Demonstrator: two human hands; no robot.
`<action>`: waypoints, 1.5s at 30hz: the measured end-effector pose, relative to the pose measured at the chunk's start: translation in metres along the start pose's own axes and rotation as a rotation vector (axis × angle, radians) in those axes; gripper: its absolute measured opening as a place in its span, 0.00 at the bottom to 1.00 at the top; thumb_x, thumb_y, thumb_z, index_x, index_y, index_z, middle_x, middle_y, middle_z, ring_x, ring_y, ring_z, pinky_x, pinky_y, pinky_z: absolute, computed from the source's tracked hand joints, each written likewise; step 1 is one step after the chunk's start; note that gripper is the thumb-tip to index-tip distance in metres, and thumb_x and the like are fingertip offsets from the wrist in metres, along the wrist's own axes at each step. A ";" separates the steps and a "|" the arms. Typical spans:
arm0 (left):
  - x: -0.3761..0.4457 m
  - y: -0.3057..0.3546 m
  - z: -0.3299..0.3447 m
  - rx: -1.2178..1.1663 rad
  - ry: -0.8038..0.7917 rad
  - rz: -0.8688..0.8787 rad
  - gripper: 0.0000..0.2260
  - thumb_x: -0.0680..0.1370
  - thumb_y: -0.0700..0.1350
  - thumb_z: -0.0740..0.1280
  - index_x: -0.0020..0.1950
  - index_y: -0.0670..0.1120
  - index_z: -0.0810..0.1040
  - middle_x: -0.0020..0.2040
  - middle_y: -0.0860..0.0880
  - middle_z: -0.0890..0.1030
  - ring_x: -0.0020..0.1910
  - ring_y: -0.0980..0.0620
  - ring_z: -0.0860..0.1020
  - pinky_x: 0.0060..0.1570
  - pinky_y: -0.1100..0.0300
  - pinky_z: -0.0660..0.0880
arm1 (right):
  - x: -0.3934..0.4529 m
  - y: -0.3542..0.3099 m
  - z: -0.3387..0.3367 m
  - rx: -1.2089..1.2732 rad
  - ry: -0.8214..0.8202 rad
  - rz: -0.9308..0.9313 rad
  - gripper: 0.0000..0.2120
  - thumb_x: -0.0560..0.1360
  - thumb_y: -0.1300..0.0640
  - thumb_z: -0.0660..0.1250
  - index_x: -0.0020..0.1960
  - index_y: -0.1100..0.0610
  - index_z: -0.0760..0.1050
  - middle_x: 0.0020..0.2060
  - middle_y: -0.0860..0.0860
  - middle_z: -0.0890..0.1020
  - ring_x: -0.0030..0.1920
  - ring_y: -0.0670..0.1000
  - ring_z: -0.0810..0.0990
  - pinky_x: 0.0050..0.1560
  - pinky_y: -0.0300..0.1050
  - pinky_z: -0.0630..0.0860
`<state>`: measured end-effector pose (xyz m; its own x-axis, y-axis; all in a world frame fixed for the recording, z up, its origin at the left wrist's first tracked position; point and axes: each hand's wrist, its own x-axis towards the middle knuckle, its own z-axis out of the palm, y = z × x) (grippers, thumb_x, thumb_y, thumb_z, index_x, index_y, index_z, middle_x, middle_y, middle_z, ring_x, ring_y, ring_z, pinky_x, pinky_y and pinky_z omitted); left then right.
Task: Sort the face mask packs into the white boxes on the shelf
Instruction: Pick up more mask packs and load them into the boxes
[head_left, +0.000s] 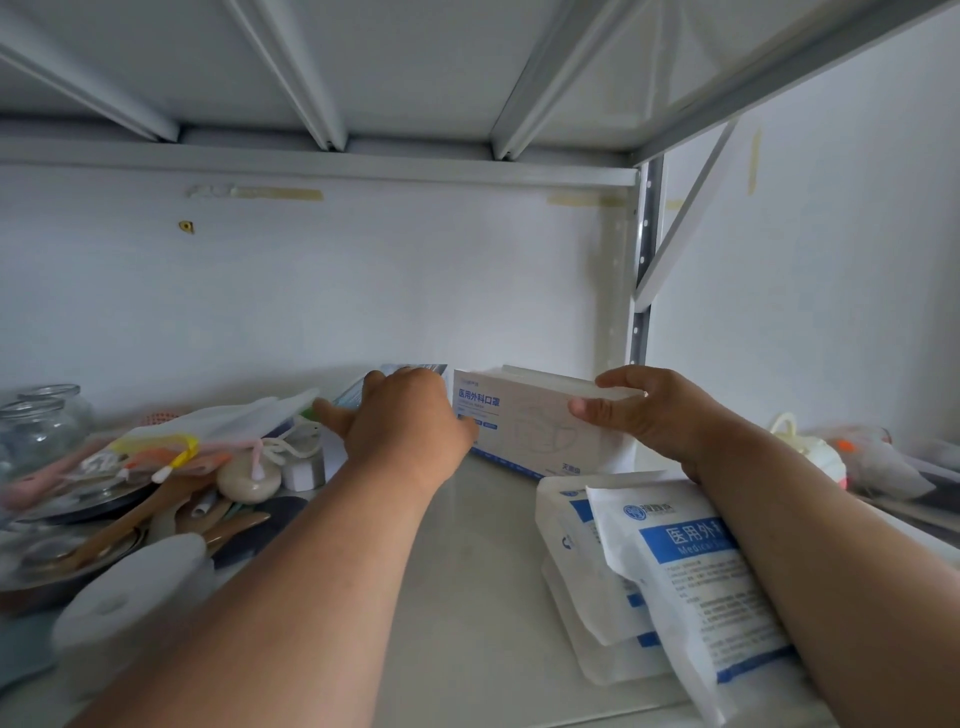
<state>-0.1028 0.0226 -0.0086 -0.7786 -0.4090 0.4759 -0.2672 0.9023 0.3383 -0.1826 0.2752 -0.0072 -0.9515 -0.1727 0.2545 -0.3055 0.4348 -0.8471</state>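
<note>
Packs: the face mask packs (691, 587) are lying stacked nearest me at the front right, long axis running away from me, my right forearm passing over them.
Open room: the bare shelf board (467, 561) is stretching between my arms; clutter (156, 483) is crowding the left.
Right hand: my right hand (644, 410) is gripping the right end of the white box (535, 421), thumb on its face, fingers over the top edge.
Left hand: my left hand (410, 415) is curling round a second box (410, 371) beside it.
Key relation: I judge my right hand nearer the packs, boxes beyond them at the wall.
</note>
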 end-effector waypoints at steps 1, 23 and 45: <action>0.000 0.000 0.000 0.019 0.005 0.008 0.11 0.73 0.60 0.71 0.47 0.55 0.79 0.50 0.57 0.78 0.65 0.46 0.73 0.70 0.29 0.61 | -0.001 0.000 0.000 0.003 -0.009 -0.018 0.50 0.52 0.28 0.83 0.70 0.47 0.82 0.63 0.50 0.84 0.65 0.55 0.82 0.65 0.52 0.74; 0.012 -0.011 0.017 -0.503 0.074 0.163 0.14 0.73 0.54 0.82 0.37 0.48 0.81 0.46 0.52 0.77 0.44 0.52 0.78 0.41 0.58 0.70 | 0.008 0.011 0.000 0.004 0.011 -0.073 0.58 0.33 0.12 0.75 0.57 0.41 0.84 0.63 0.50 0.84 0.63 0.55 0.83 0.64 0.54 0.78; 0.010 -0.016 0.030 -0.778 -0.221 0.066 0.56 0.66 0.57 0.86 0.86 0.54 0.56 0.80 0.54 0.64 0.79 0.52 0.65 0.76 0.56 0.64 | 0.012 0.014 0.002 0.028 -0.106 -0.030 0.88 0.33 0.21 0.85 0.89 0.44 0.58 0.74 0.50 0.73 0.74 0.58 0.77 0.79 0.62 0.74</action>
<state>-0.1233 0.0080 -0.0335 -0.8949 -0.2484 0.3708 0.1912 0.5373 0.8214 -0.1979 0.2769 -0.0170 -0.9325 -0.2782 0.2303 -0.3311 0.4038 -0.8528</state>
